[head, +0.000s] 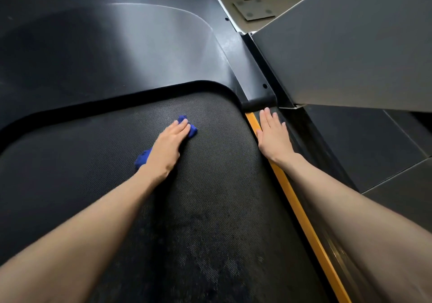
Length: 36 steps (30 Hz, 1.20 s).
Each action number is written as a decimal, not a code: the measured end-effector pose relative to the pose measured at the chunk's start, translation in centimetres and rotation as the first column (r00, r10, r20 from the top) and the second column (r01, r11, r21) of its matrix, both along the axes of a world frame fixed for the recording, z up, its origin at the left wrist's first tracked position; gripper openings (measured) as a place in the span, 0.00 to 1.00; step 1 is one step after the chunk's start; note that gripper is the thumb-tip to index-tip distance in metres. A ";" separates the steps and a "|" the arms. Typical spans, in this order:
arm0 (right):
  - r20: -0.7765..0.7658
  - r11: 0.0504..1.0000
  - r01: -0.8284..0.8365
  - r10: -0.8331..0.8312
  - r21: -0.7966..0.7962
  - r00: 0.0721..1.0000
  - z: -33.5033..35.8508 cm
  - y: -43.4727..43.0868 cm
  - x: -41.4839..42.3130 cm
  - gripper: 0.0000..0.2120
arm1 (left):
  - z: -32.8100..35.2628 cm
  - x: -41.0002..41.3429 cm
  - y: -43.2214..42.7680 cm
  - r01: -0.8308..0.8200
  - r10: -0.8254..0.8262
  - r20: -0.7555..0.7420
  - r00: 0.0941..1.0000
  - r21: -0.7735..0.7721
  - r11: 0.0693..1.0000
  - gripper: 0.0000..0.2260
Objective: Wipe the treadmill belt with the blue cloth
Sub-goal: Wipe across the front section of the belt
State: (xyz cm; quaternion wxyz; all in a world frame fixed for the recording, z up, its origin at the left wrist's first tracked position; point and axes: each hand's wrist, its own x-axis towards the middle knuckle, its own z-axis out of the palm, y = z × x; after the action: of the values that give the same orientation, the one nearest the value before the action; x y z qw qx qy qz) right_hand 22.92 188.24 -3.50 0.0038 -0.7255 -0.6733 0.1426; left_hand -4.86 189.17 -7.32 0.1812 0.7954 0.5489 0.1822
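Observation:
The treadmill belt [205, 209] is black and finely textured, filling the lower middle of the view. A blue cloth [192, 130] lies on its far end, mostly covered by my left hand [168, 144], which presses flat on it; blue ends stick out past the fingertips and beside the wrist. My right hand [272, 136] rests flat, fingers together, on the right side rail just beyond the belt's edge, holding nothing.
A yellow strip [301, 211] runs along the belt's right edge. The black motor cover [117, 52] rises ahead of the belt. A grey upright panel [350, 45] stands at the right, with dark floor tiles [374, 143] below it. A flat scale [253, 9] lies on the floor beyond.

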 end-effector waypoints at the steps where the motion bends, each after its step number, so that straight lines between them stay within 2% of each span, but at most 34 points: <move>1: 0.001 1.000 0.006 -0.006 0.003 1.000 0.1 0.1 0.0 0.26 | 0.4 0.8 -0.3 -0.063 0.064 0.023 0.998 -0.036 0.997 0.30; 2: -0.001 1.000 0.013 -0.013 0.002 1.000 0.1 0.1 -0.1 0.26 | 0.8 2.1 -1.1 -0.067 0.069 0.053 0.996 -0.047 0.997 0.30; 4: -0.006 1.000 0.028 -0.028 0.003 1.000 0.2 0.2 -0.4 0.26 | 1.4 5.1 -3.9 0.100 -0.098 0.090 0.991 -0.013 0.995 0.27; 6: -0.002 0.999 0.042 -0.042 0.006 0.999 0.3 0.3 -0.6 0.26 | 1.3 7.4 -7.1 0.367 -0.372 0.084 0.924 0.069 0.927 0.21; 7: 0.001 0.999 0.041 -0.041 0.008 0.999 0.4 0.3 -0.7 0.26 | 0.9 8.1 -8.4 0.487 -0.489 0.066 0.870 0.044 0.872 0.21; 9: 0.009 0.999 0.028 -0.029 0.018 1.000 0.6 0.3 -0.6 0.26 | 0.0 8.5 -9.3 0.590 -0.590 0.016 0.807 -0.006 0.807 0.23; 12: -0.003 1.000 0.017 -0.017 0.003 1.000 1.0 -0.2 -0.5 0.26 | -0.5 6.4 -7.0 0.545 -0.545 -0.076 0.835 -0.023 0.838 0.20; 14: -0.023 1.000 0.016 -0.017 -0.012 1.000 1.1 -0.9 -0.4 0.28 | -0.2 3.5 -4.6 0.354 -0.354 -0.069 0.933 -0.004 0.935 0.23; 16: -0.016 1.000 0.000 0.000 -0.011 1.000 1.1 -1.8 -0.6 0.29 | 0.3 0.3 -3.0 0.154 -0.152 -0.056 0.987 0.044 0.987 0.23; 19: 0.020 0.998 -0.007 0.006 0.056 1.000 1.1 -2.8 -0.6 0.30 | 0.9 -0.7 -3.4 0.030 -0.031 -0.045 0.999 -0.013 0.999 0.27; 21: 0.002 0.994 0.030 -0.030 0.108 1.000 1.2 -3.2 -0.9 0.30 | 1.1 1.0 -5.1 0.010 -0.010 -0.001 1.000 -0.012 1.000 0.27; 23: -0.022 0.990 0.054 -0.051 0.128 0.998 1.2 -3.4 -1.4 0.29 | 1.0 3.1 -7.5 0.140 -0.140 0.014 0.990 -0.012 0.990 0.25; 26: -0.005 0.994 0.021 -0.021 0.110 1.000 1.1 -3.6 -2.3 0.28 | 0.4 4.4 -9.7 0.524 -0.524 -0.009 0.852 0.004 0.852 0.20; 28: 0.001 0.996 0.002 -0.002 0.094 1.000 1.2 -3.8 -2.3 0.30 | 0.0 3.1 -9.0 0.590 -0.588 -0.102 0.803 -0.005 0.807 0.20; 30: -0.010 0.997 -0.019 0.020 0.071 1.000 1.4 -4.1 -1.9 0.31 | 0.0 0.5 -7.5 0.456 -0.451 -0.111 0.885 0.020 0.890 0.21; 32: -0.029 0.997 -0.059 0.060 0.040 0.998 1.5 -4.4 -1.3 0.33 | 0.4 -2.5 -5.9 0.131 -0.128 -0.057 0.990 0.047 0.990 0.22; 34: -0.049 0.996 -0.089 0.090 0.020 0.995 1.5 -4.4 -1.0 0.35 | 0.8 -4.0 -5.6 -0.079 0.079 -0.028 0.996 0.014 0.997 0.27; 36: -0.059 0.996 -0.087 0.087 0.013 0.994 1.5 -4.2 -1.0 0.35 | 1.1 -2.5 -6.6 -0.101 0.101 0.008 0.995 0.010 0.995 0.27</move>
State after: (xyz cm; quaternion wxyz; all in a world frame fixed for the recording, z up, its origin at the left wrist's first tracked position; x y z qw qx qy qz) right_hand 21.90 184.07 -1.98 0.0216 -0.6909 -0.7046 0.1607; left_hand -7.40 182.57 -6.19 0.1695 0.7670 0.5867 0.1969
